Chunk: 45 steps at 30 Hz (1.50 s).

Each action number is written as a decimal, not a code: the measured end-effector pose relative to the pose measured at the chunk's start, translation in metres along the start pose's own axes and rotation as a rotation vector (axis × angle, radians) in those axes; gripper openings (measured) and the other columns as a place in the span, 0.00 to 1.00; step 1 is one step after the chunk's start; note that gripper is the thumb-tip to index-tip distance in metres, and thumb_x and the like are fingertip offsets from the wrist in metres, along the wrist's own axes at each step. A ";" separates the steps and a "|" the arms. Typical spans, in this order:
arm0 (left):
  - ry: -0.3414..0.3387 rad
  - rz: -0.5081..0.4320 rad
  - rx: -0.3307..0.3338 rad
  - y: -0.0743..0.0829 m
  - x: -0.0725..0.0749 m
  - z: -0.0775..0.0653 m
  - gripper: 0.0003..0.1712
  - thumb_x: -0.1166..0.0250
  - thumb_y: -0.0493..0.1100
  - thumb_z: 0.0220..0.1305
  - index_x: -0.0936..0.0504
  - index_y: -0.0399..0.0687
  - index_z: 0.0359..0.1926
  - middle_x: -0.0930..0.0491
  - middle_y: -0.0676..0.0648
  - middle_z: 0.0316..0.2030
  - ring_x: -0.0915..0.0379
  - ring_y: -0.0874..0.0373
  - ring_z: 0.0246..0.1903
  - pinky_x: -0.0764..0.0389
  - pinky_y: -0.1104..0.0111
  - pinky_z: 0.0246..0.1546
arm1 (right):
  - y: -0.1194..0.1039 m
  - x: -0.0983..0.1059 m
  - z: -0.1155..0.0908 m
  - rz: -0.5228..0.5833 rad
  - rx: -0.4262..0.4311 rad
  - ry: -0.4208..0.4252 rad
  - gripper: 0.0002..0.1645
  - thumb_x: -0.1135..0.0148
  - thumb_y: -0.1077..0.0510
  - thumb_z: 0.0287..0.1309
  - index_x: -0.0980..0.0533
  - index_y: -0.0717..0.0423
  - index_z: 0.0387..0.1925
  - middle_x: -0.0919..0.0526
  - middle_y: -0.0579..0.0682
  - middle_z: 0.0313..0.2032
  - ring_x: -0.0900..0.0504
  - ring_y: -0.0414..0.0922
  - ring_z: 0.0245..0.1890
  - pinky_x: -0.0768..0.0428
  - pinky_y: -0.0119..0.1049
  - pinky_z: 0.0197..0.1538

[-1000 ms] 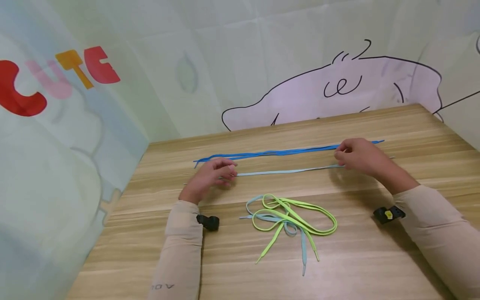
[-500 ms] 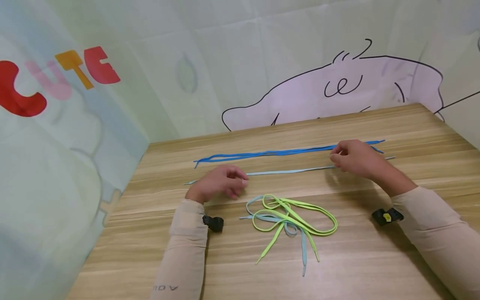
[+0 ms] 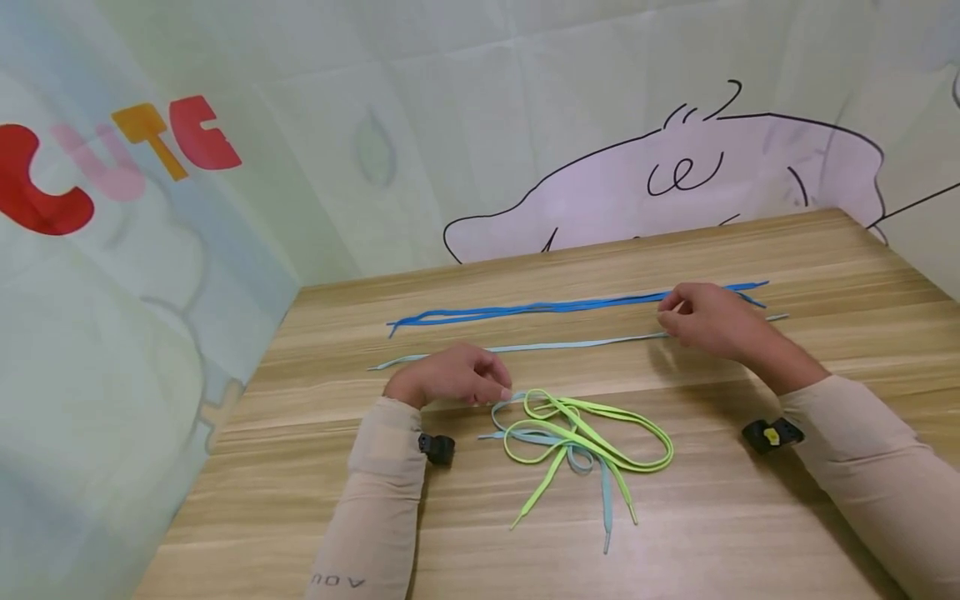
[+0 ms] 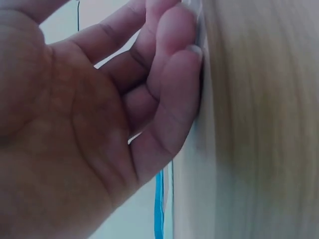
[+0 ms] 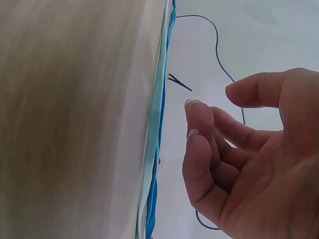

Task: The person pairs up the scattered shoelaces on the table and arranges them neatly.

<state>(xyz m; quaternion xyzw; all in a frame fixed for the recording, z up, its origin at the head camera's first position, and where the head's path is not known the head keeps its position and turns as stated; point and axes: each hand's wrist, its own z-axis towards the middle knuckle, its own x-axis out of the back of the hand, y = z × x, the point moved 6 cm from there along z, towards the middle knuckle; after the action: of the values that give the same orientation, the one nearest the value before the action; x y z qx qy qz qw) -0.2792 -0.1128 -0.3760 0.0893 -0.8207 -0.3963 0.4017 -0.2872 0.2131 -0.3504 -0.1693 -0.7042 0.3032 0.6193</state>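
Observation:
My left hand [image 3: 459, 375] is low over the table, its fingertips at the upper left edge of a loosely looped light blue shoelace [image 3: 606, 500]. In the left wrist view its bent fingers [image 4: 177, 94] come down close to the wood; no lace shows between them. Over the loops of that lace lies a yellow-green shoelace [image 3: 637, 417]. My right hand [image 3: 708, 321] hovers above the right part of a straightened light blue shoelace [image 3: 562, 344]. In the right wrist view its thumb and loosely bent fingers [image 5: 197, 164] are apart with nothing between them.
Behind the straightened light blue lace, blue shoelaces [image 3: 540, 307] lie stretched out nearly parallel to it. The wooden table [image 3: 300, 500] ends at a printed cloth backdrop [image 3: 315, 150] at the back and left.
My left hand has left the straightened light blue lace and come right and nearer, to the looped laces. My right hand has shifted slightly left. The laces lie as before.

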 end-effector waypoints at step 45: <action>0.089 -0.214 -0.220 0.034 -0.004 0.003 0.07 0.33 0.43 0.66 0.19 0.45 0.40 0.18 0.44 0.35 0.22 0.52 0.37 0.20 0.58 0.43 | 0.000 -0.010 0.001 0.028 0.016 -0.054 0.20 0.44 0.51 0.71 0.24 0.64 0.51 0.17 0.56 0.40 0.18 0.45 0.32 0.22 0.40 0.33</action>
<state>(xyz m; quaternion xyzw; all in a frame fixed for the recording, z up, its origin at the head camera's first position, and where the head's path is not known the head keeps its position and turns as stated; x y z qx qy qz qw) -0.2728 -0.0866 -0.3545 0.1491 -0.7397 -0.5198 0.4005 -0.2860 0.2069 -0.3582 -0.1661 -0.7157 0.3218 0.5971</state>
